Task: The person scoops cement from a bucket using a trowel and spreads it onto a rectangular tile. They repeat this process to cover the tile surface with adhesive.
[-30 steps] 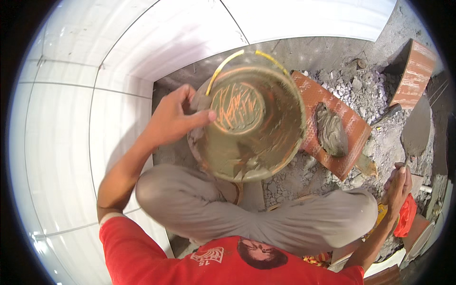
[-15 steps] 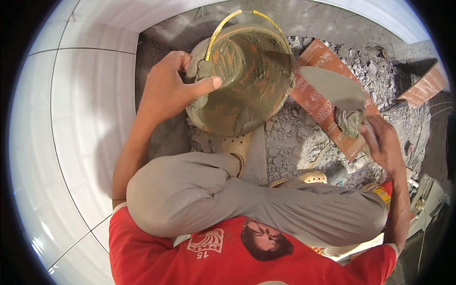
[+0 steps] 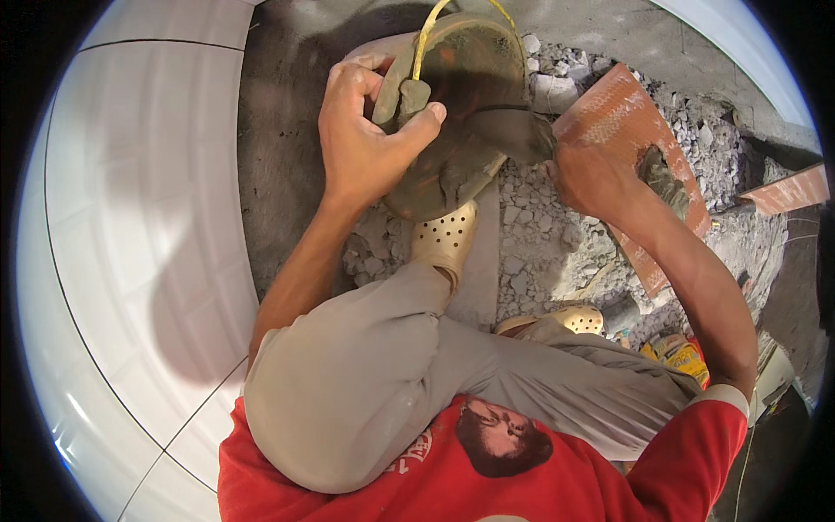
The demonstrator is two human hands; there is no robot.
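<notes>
A mortar-smeared bucket (image 3: 465, 52) with a yellow-sleeved handle (image 3: 425, 39) is tilted, its mouth turned toward me. My left hand (image 3: 365, 139) is closed on its left rim, thumb inside and fingers outside, beside a lump of grey mortar. My right hand (image 3: 596, 178) is closed around a trowel, whose grip the fingers hide. Its blurred blade (image 3: 513, 135) reaches over the right part of the bucket's mouth. Beneath my right forearm lies a reddish-brown tile (image 3: 626, 104), back side up, bearing a dollop of grey mortar (image 3: 665, 181).
Broken grey rubble (image 3: 531, 252) covers the ground around the tile. A white tiled wall (image 3: 165, 174) rises at the left. Another tile piece (image 3: 791, 187) leans at the far right. My perforated clogs (image 3: 445, 237) and a yellow-red packet (image 3: 677, 357) are nearer me.
My right hand has swung the trowel left, from above the tile to the bucket. The bucket has tipped further toward me, with my left hand still on its rim.
</notes>
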